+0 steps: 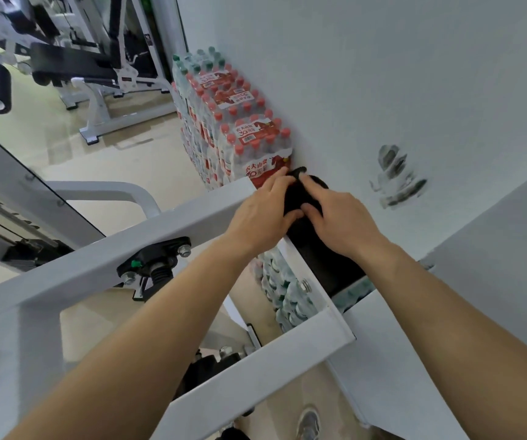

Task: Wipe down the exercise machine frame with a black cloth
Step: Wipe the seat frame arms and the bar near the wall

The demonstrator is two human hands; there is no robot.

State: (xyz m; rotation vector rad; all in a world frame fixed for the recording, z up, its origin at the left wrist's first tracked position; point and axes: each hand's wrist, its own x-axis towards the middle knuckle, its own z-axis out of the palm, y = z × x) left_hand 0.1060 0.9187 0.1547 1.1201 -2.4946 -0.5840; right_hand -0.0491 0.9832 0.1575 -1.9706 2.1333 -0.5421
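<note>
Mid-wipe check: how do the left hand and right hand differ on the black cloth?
The left hand lies over the end of the white frame beam; the right hand sits nearer the wall. The left hand's fingers reach toward the water bottle pack; the right hand's lie on the black cloth. Both hold it between thumb and fingers, thumbs almost meeting.

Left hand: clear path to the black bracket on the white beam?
Probably yes: the black bracket sits exposed on the white beam beside the forearm, nothing between. The left hand is pinching the black cloth, though.
</note>
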